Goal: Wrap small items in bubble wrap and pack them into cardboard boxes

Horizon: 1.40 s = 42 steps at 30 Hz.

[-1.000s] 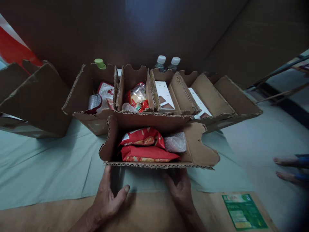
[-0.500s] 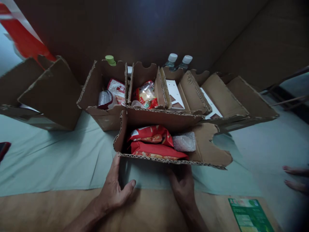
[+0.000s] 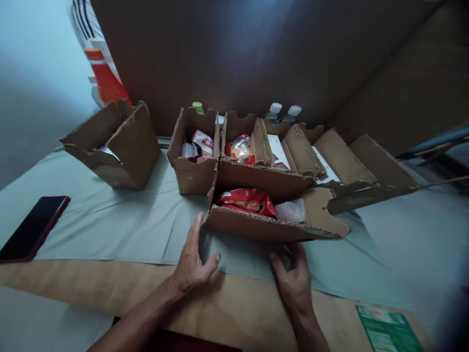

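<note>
My left hand (image 3: 192, 259) is open, fingers spread, resting against the near left corner of an open cardboard box (image 3: 256, 229). My right hand (image 3: 292, 279) has its fingers curled under the front bottom edge of the same box. Inside lie red snack packets (image 3: 246, 200) and a clear plastic bag (image 3: 291, 211). The box sits on a pale green cloth (image 3: 110, 225).
Behind stand more open cardboard boxes: one with packets (image 3: 194, 161), one with a snack bag (image 3: 240, 146), others with white cards (image 3: 278, 149). Bottles (image 3: 284, 112) stand at the brown back wall. A separate box (image 3: 117, 144) sits left, a dark phone (image 3: 32, 226) far left, a green printed sheet (image 3: 388, 332) lower right.
The view has swung left and pulled back, revealing the phone and left wall. Both hands stay at the front box; the person's feet at the right have left the view.
</note>
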### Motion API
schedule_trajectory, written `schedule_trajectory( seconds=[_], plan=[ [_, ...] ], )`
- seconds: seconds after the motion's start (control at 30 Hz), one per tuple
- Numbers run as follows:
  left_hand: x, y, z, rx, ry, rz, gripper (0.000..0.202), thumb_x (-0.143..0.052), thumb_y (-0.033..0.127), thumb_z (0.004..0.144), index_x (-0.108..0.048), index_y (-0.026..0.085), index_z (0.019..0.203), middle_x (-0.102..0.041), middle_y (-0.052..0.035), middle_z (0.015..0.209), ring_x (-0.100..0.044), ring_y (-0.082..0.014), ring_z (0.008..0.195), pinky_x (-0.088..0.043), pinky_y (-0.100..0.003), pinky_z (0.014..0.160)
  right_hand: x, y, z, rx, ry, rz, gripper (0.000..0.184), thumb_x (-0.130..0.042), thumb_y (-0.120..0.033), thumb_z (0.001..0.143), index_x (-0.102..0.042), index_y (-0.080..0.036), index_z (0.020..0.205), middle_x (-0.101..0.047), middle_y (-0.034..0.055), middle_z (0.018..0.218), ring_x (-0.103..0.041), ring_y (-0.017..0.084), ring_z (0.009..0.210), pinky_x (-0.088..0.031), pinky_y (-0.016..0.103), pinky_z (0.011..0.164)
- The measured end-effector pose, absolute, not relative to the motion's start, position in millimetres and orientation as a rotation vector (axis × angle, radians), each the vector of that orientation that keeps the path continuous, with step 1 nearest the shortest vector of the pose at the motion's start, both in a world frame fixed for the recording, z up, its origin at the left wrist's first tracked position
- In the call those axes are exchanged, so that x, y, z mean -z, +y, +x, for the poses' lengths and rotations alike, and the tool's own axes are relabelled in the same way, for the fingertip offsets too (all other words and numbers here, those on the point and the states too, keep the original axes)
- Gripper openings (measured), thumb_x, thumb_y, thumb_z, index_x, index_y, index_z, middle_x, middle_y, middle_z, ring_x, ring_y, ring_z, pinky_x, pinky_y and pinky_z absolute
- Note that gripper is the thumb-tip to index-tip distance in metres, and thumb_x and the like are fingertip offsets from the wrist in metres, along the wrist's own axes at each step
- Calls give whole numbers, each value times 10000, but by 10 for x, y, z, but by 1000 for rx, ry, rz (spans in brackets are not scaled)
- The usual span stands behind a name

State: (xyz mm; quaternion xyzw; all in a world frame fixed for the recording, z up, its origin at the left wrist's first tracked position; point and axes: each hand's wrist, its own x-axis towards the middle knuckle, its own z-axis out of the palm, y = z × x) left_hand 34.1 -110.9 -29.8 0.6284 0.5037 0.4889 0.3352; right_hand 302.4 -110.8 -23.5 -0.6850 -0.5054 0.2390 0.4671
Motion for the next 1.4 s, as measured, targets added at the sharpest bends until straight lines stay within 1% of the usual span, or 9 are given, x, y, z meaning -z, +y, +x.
schedule_trajectory(
  seconds=[0.3, 0.5, 0.63, 0.73, 0.83, 1.0, 1.17, 1.3, 1.4],
  plan=[
    [111, -1002, 381, -1202, 1258, 1478, 936, -671, 293, 805, -239, 179, 1627, -311, -166, 1696, -300, -388, 1562, -261, -606, 1271, 104, -1058, 2930, -699, -1157, -1573, 603, -765, -486, 805, -572, -227, 1313, -641, 133, 1302, -675, 257, 1020, -558, 431, 906],
    [112, -1364, 193, -1214, 1328, 1357, 824, -695, 397, 836, -362, 192, 1561, -464, -178, 1592, -451, -369, 1477, -357, -567, 1227, 196, -1412, 2742, -579, -1228, -1533, 527, -705, -448, 871, -565, -228, 1328, -681, 133, 1256, -702, 256, 1052, -580, 425, 921],
    [99, -1718, -84, -1252, 1568, 1249, 646, -730, 569, 786, -622, 177, 1289, -725, -143, 1138, -697, -339, 1128, -563, -501, 1023, 448, -1841, 2577, -376, -1351, -1605, 241, -667, -443, 885, -698, -229, 991, -761, 104, 887, -735, 282, 864, -624, 419, 789],
    [-4, -1817, -262, -1234, 1751, 1213, 559, -735, 686, 711, -708, 182, 951, -700, -79, 794, -721, -324, 862, -626, -496, 866, 596, -2040, 2486, -383, -1495, -1652, 230, -678, -470, 853, -725, -246, 880, -747, 90, 727, -721, 291, 704, -631, 410, 669],
    [-65, -1806, -357, -1151, 1787, 1265, 521, -723, 713, 692, -683, 199, 767, -665, -62, 678, -706, -307, 744, -631, -497, 834, 628, -2070, 2456, -463, -1581, -1665, 285, -656, -502, 859, -757, -252, 952, -758, 84, 719, -736, 302, 716, -633, 414, 671],
    [29, -1764, -378, -1120, 1763, 1310, 481, -694, 687, 740, -691, 206, 731, -655, -47, 597, -695, -284, 650, -635, -455, 789, 536, -2002, 2470, -453, -1616, -1755, 409, -609, -569, 858, -770, -240, 1042, -776, 108, 768, -758, 334, 824, -629, 436, 710],
    [110, -1704, -407, -1041, 1725, 1401, 406, -698, 607, 768, -689, 203, 741, -733, -80, 689, -697, -270, 633, -625, -384, 665, 501, -1978, 2476, -392, -1627, -1850, 461, -533, -580, 876, -766, -218, 1040, -779, 120, 786, -760, 339, 853, -628, 442, 714],
    [165, -1722, -353, -1024, 1753, 1367, 418, -667, 614, 799, -702, 199, 777, -735, -74, 717, -701, -276, 664, -631, -415, 739, 569, -1991, 2558, -408, -1548, -1866, 436, -526, -611, 870, -757, -247, 938, -740, 99, 685, -750, 344, 804, -630, 461, 708],
    [236, -1769, -264, -1039, 1791, 1284, 484, -625, 648, 833, -742, 184, 899, -713, -71, 683, -710, -298, 686, -627, -435, 737, 613, -1993, 2652, -493, -1496, -1810, 413, -570, -592, 859, -748, -262, 1031, -765, 108, 779, -745, 373, 894, -632, 485, 705]
  ],
)
